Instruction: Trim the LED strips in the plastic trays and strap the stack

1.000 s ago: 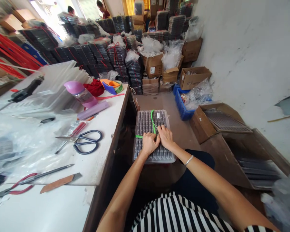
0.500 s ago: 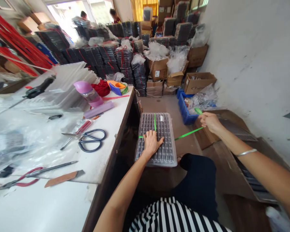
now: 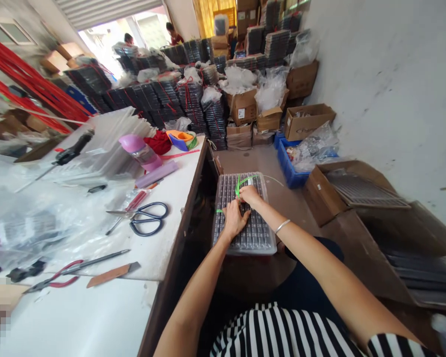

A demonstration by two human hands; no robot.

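A stack of clear-lidded plastic trays (image 3: 259, 239) with rows of small dark compartments sits in front of me, beside the table. My left hand (image 3: 233, 220) rests on its top with the thumb spread away from the fingers, close to where the green strap (image 3: 238, 187) crosses. Just beyond those fingertips, my right hand (image 3: 250, 195) is closed on the strap near the crossing. A loose length of strap loops out past the far right edge of the stack. My fingers partly hide the crossing itself.
On the white table (image 3: 107, 317) to my left lie scissors (image 3: 148, 218), pliers (image 3: 59, 277), a blade (image 3: 113, 275) and a pink bottle (image 3: 141, 152). A blue crate (image 3: 292, 168) and an open carton (image 3: 327, 193) stand to the right. Stacked trays (image 3: 167, 96) fill the back.
My right hand has come in from the far right to the strap crossing on the trays, bringing the green strap with it. My left hand stays on top of the stack.
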